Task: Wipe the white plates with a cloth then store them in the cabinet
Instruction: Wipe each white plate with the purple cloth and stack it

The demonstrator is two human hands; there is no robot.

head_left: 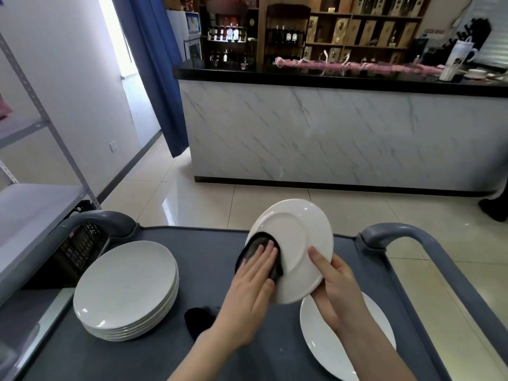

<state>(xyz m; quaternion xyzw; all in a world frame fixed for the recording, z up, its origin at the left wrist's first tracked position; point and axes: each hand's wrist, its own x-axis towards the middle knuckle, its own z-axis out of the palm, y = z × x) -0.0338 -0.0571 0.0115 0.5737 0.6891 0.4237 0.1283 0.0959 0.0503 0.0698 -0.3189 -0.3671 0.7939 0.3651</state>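
Now the right hand [338, 287] grips the lower edge of a white plate [299, 235], held tilted above the grey cart [214, 257] at lower centre of the frame. Flat-fingered, the left hand [253, 281] presses a dark cloth [248, 253] against the plate's left side. A stack of white plates [126, 284] sits on the cart at lower left; a single plate [324, 347] lies at lower right, under the right wrist. Labels on the bottles [286, 37] at the top are too small to read.

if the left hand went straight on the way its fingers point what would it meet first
Probably the bare face of the held plate, just past the cloth; the left hand points up-right toward its middle.
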